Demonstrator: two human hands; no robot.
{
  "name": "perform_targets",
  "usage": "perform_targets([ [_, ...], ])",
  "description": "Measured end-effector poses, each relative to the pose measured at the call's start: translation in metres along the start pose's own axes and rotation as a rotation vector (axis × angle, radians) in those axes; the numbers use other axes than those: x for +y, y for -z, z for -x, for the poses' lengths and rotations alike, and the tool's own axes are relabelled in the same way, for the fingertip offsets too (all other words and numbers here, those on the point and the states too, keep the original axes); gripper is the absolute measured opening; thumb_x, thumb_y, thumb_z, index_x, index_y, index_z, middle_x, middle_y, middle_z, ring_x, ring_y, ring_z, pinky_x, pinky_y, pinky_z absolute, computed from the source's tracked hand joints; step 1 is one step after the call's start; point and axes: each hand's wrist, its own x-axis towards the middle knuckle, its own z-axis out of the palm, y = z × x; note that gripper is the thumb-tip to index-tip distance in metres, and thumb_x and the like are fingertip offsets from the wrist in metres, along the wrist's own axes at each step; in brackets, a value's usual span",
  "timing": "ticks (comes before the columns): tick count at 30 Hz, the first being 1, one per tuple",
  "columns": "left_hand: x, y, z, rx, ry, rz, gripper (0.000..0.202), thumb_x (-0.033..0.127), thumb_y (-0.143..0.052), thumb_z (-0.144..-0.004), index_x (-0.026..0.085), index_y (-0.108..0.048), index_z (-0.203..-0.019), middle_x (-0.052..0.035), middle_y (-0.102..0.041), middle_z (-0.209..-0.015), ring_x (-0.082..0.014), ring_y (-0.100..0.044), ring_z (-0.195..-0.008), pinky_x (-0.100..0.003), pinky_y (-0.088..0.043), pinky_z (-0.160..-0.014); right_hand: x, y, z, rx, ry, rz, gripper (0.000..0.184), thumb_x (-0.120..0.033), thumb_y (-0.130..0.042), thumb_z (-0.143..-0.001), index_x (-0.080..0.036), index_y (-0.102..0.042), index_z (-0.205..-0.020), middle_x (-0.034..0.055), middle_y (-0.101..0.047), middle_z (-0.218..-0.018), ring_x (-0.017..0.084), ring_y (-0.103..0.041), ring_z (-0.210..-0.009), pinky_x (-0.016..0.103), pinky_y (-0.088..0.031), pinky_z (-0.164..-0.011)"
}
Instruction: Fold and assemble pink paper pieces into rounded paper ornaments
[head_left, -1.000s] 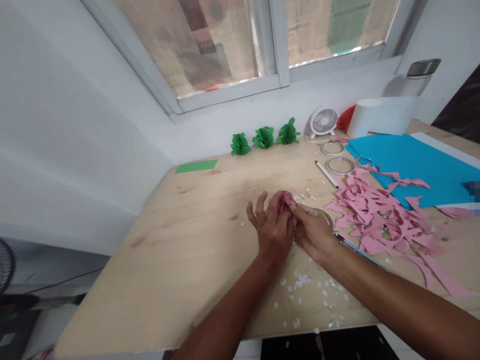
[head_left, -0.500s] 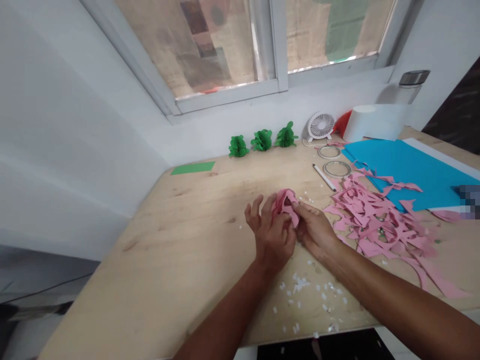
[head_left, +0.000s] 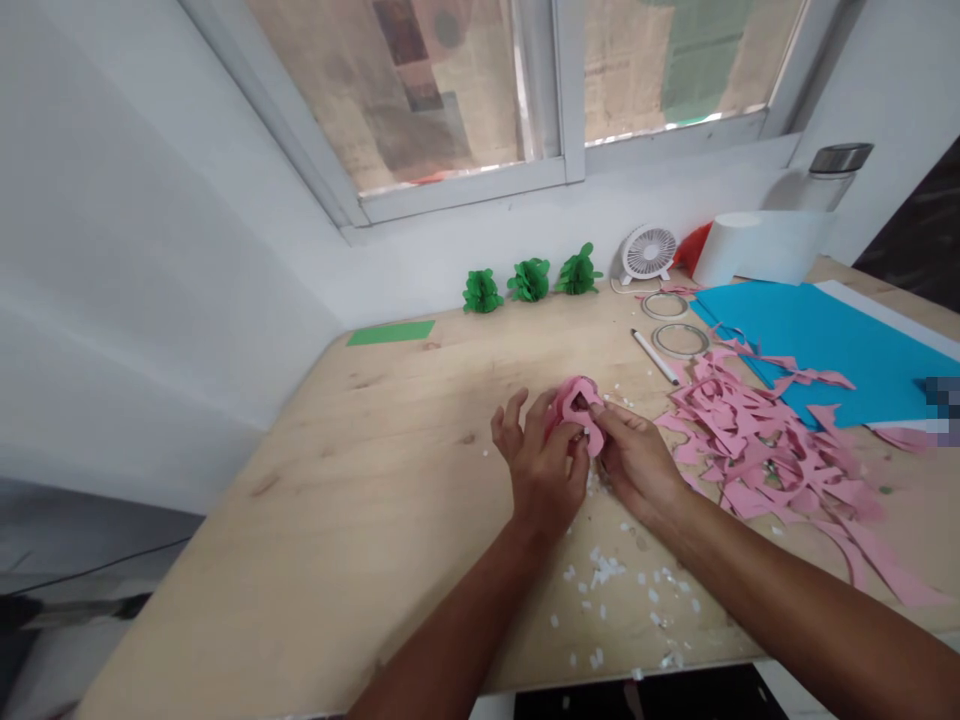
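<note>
Between my two hands, just above the wooden table [head_left: 360, 520], is a pink paper flower [head_left: 576, 392] made of cut, layered pieces. My left hand [head_left: 544, 465] grips its near left side, thumb and index finger at the lower edge and the other fingers raised. My right hand [head_left: 636, 455] pinches the right side, with the thumb at the opening in the middle. The fingers partly cover the flower. Tiny white paper bits [head_left: 604, 570] lie scattered on the table below my hands.
Pink paper scraps [head_left: 750, 430] pile up at the right, beside blue sheets [head_left: 832, 340]. A white pen [head_left: 654, 357], tape rolls [head_left: 680, 340] and a small fan [head_left: 649, 254] are behind. Three green paper shapes [head_left: 531, 281] stand along the wall, with a green strip [head_left: 390, 333] at left.
The view has shifted slightly. Both hands stay on the pink paper flower, which has turned a little so its central opening shows more.
</note>
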Motion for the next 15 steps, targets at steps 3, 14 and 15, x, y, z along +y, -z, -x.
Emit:
perform_targets([
  [3, 0.0022, 0.001, 0.0, -0.018, 0.013, -0.033, 0.004, 0.019, -0.06, -0.072, 0.021, -0.064, -0.071, -0.0076, -0.059, -0.116, -0.0312, -0.037, -0.123, -0.054, -0.025, -0.101, 0.0008, -0.0005, 0.0007, 0.001, -0.003, 0.005, 0.015, -0.029, -0.077, -0.063, -0.018, -0.068, -0.066, -0.0009, -0.067, -0.067, 0.01, -0.056, -0.063, 0.022, -0.044, -0.062],
  [14, 0.0041, 0.0053, -0.0026, 0.022, 0.004, 0.091, 0.008, 0.013, -0.057, -0.07, 0.02, -0.061, -0.068, -0.0083, -0.058, -0.116, -0.0306, -0.036, -0.125, -0.054, -0.029, -0.1, -0.0017, 0.0, 0.0001, 0.009, 0.015, 0.007, 0.015, -0.028, -0.077, -0.063, -0.018, -0.069, -0.071, -0.0006, -0.068, -0.068, 0.012, -0.058, -0.063, 0.023, -0.046, -0.062],
  [15, 0.0049, 0.0072, -0.0029, 0.023, -0.016, 0.126, 0.007, 0.013, -0.057, -0.069, 0.019, -0.061, -0.068, -0.009, -0.058, -0.117, -0.0308, -0.035, -0.125, -0.054, -0.03, -0.1, -0.0038, 0.0, -0.0004, 0.017, 0.018, 0.004, 0.015, -0.028, -0.077, -0.063, -0.018, -0.068, -0.069, -0.0006, -0.068, -0.068, 0.012, -0.058, -0.061, 0.023, -0.046, -0.061],
])
